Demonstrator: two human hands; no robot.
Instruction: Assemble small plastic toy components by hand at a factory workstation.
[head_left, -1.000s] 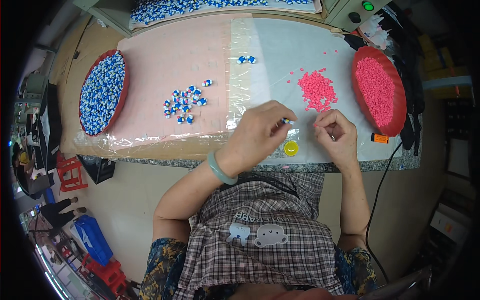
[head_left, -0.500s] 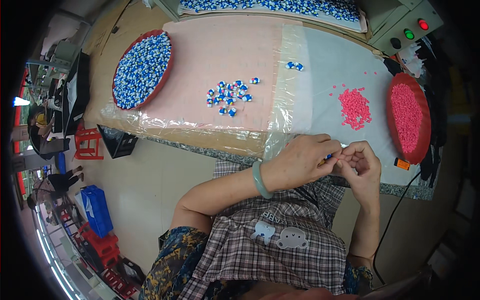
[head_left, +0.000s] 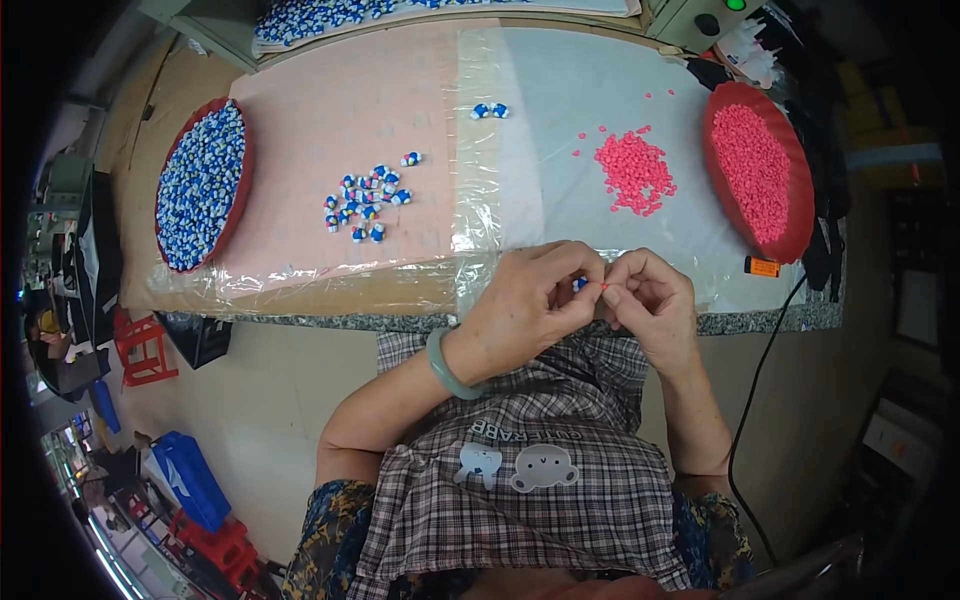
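Left hand (head_left: 525, 297) pinches blue bead (head_left: 579, 285); right hand (head_left: 652, 305), at its 3 o'clock, pinches pink bit (head_left: 605, 286). Pile (head_left: 635, 172): right hand's 12 o'clock.

Left forearm (head_left: 400, 400) and right forearm (head_left: 697, 425) angle inward; left hand (head_left: 525, 300) and right hand (head_left: 660, 312) nearly meet above the counter's (head_left: 400, 323) near edge, thumbs and forefingers pinched.
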